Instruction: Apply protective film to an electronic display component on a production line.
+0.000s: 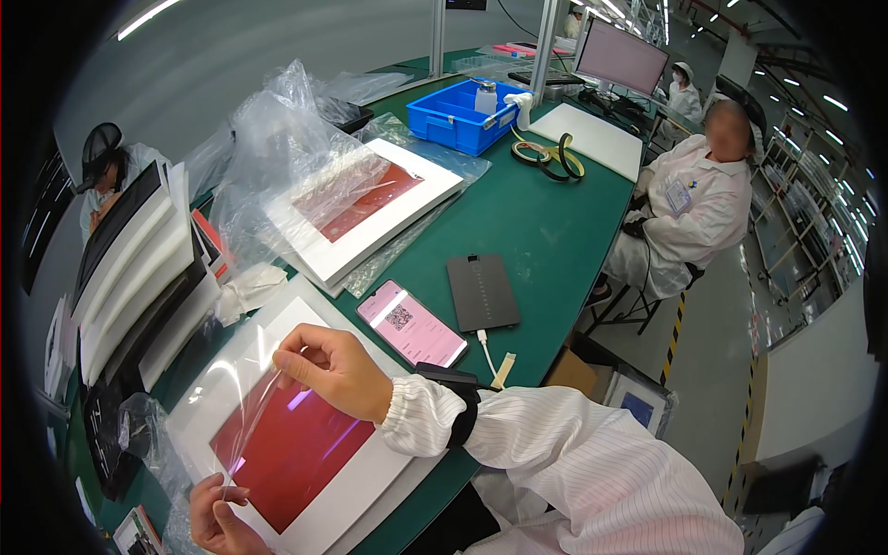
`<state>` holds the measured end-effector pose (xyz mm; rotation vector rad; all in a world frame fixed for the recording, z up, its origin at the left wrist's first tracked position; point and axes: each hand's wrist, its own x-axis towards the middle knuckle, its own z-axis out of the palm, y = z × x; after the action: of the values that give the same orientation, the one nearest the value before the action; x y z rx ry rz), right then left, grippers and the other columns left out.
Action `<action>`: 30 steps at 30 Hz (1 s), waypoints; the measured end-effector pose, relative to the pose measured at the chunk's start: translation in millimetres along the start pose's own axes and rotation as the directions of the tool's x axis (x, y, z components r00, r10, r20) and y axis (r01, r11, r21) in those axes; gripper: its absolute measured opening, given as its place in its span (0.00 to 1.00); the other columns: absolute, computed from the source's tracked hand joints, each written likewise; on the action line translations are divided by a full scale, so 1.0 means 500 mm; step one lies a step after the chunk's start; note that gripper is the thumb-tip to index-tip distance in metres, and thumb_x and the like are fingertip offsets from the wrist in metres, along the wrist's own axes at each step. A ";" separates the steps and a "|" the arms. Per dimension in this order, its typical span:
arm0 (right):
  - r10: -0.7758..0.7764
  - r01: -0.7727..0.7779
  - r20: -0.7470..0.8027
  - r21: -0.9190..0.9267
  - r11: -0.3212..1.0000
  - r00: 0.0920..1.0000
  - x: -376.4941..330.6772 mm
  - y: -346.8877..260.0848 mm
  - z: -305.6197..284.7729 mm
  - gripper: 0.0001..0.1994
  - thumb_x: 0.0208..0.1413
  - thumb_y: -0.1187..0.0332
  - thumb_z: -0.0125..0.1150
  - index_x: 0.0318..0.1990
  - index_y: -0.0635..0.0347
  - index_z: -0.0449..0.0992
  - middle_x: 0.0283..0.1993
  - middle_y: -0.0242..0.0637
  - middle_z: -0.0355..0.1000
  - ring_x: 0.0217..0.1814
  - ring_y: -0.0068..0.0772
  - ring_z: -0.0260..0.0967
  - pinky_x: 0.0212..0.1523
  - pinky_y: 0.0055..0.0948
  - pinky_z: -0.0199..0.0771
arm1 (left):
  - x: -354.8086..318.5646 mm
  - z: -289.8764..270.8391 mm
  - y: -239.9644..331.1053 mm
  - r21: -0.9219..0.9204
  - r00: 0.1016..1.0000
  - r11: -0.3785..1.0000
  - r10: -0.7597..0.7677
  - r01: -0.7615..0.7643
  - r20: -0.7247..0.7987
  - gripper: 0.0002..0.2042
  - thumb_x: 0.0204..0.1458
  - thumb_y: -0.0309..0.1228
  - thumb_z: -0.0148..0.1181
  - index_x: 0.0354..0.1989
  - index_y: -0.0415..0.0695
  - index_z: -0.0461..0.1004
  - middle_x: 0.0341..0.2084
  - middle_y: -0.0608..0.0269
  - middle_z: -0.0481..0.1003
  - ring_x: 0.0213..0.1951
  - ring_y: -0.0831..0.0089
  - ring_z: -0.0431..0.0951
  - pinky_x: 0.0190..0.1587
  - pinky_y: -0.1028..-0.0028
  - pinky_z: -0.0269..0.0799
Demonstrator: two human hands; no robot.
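- step in hand, as i judge it: peeling a clear film (254,421) off the red panel (291,453), which sits in a white frame (365,481) at the near edge of the green bench (546,231).
- right hand (333,370): fingers curled, thumb and forefinger pinched shut on the film's upper corner, lifted just above the frame's top edge.
- left hand (217,513): at the frame's lower left corner, fingertips pinched on the film's lower edge; the rest of the hand is loosely closed.
- the film stretches taut between the two hands, raised over the left part of the panel; its right part looks already bare, though glare makes that hard to be sure of.
- next move, by my reading: it calls for an even pull with both pinches kept firm, the film held low and away from the panel, and the frame not dragged along.
- counts:
- two framed red panels: the one in hand, and a second frame (370,208) further back, half under a clear bag (277,139).
- one phone (412,324) with a pink screen, just right of the near frame.
- one dark flat device (481,291) beside the phone, a white cable at its near end.
- one blue bin (458,116), well back.
- rolls of tape (550,153) near the bin; about three, overlapping, so i cannot count them for sure.
- one stack of black and white boards (139,268) leaning at the left.
- one seated person in a white suit (689,208) at the right, and more people further off.
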<state>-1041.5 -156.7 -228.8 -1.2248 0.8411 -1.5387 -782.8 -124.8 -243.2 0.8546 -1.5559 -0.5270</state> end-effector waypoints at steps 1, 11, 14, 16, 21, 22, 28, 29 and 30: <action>-0.003 0.003 0.000 0.014 1.000 1.000 0.000 0.001 0.000 0.09 0.58 0.66 0.52 0.34 0.65 0.69 0.28 0.33 0.72 0.31 0.19 0.69 0.36 0.19 0.69 | 0.001 0.000 0.000 0.000 1.000 1.000 0.007 -0.007 0.017 0.12 0.55 0.36 0.53 0.34 0.38 0.73 0.34 0.52 0.74 0.20 0.77 0.72 0.24 0.80 0.64; -0.035 0.037 -0.040 0.047 0.998 0.999 0.000 0.003 0.007 0.11 0.57 0.63 0.53 0.32 0.64 0.70 0.26 0.31 0.70 0.28 0.18 0.68 0.31 0.17 0.66 | -0.005 0.008 0.009 0.001 0.999 0.999 -0.043 0.043 -0.014 0.10 0.52 0.33 0.57 0.37 0.39 0.73 0.38 0.52 0.73 0.23 0.75 0.73 0.24 0.80 0.65; -0.006 0.007 -0.011 0.048 0.999 1.000 0.000 -0.002 0.001 0.10 0.58 0.65 0.52 0.34 0.64 0.69 0.28 0.33 0.72 0.32 0.19 0.69 0.36 0.19 0.69 | -0.003 0.013 0.011 -0.032 0.999 0.999 -0.035 0.034 -0.016 0.10 0.52 0.34 0.57 0.37 0.39 0.72 0.38 0.52 0.73 0.22 0.75 0.73 0.24 0.81 0.65; -0.009 0.009 -0.014 0.036 0.999 1.000 0.000 -0.002 -0.001 0.10 0.58 0.65 0.52 0.34 0.64 0.69 0.28 0.33 0.72 0.32 0.20 0.70 0.36 0.19 0.69 | -0.001 0.012 0.012 0.065 0.998 0.996 -0.056 0.058 -0.025 0.10 0.53 0.34 0.57 0.35 0.39 0.72 0.37 0.52 0.73 0.22 0.76 0.73 0.24 0.81 0.65; -0.004 0.005 -0.010 0.032 0.999 1.000 0.001 -0.001 0.002 0.10 0.58 0.65 0.52 0.35 0.64 0.69 0.28 0.33 0.72 0.32 0.20 0.70 0.36 0.19 0.70 | 0.000 0.012 0.012 0.026 0.999 0.999 -0.035 0.035 -0.024 0.10 0.54 0.34 0.55 0.34 0.39 0.71 0.34 0.52 0.74 0.22 0.77 0.73 0.24 0.81 0.64; -0.005 0.006 -0.011 0.022 1.000 1.000 0.000 -0.003 0.002 0.10 0.58 0.65 0.52 0.35 0.64 0.69 0.28 0.33 0.72 0.32 0.20 0.70 0.36 0.19 0.70 | 0.000 0.012 0.013 0.044 0.999 0.998 -0.039 0.040 -0.029 0.09 0.54 0.34 0.54 0.34 0.39 0.71 0.33 0.52 0.74 0.21 0.77 0.73 0.25 0.81 0.64; -0.003 0.003 -0.008 0.012 1.000 1.000 0.000 0.000 0.001 0.10 0.58 0.66 0.51 0.34 0.65 0.69 0.28 0.33 0.72 0.31 0.19 0.69 0.36 0.19 0.69 | 0.001 0.019 0.021 0.073 0.998 0.996 -0.050 0.053 -0.046 0.10 0.55 0.34 0.53 0.32 0.38 0.71 0.28 0.55 0.74 0.20 0.78 0.72 0.26 0.81 0.63; -0.007 0.007 -0.009 0.007 1.000 1.000 -0.001 0.000 0.001 0.10 0.58 0.66 0.51 0.34 0.65 0.69 0.28 0.33 0.72 0.31 0.19 0.69 0.36 0.19 0.69 | 0.001 0.016 0.018 0.073 0.998 0.996 -0.050 0.053 -0.045 0.10 0.55 0.34 0.53 0.32 0.38 0.71 0.28 0.55 0.74 0.20 0.78 0.72 0.26 0.81 0.63; -0.007 0.007 -0.009 0.007 1.000 1.000 -0.001 0.000 0.000 0.10 0.58 0.66 0.51 0.34 0.65 0.69 0.28 0.33 0.72 0.31 0.19 0.69 0.36 0.19 0.69 | 0.000 0.011 0.014 0.076 0.999 0.996 -0.044 0.046 -0.028 0.10 0.55 0.34 0.52 0.32 0.38 0.71 0.27 0.55 0.74 0.20 0.79 0.71 0.26 0.81 0.63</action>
<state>-1041.3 -156.5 -229.0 -1.2179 0.8376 -1.5522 -789.5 -121.5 -238.9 0.9535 -1.5440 -0.4895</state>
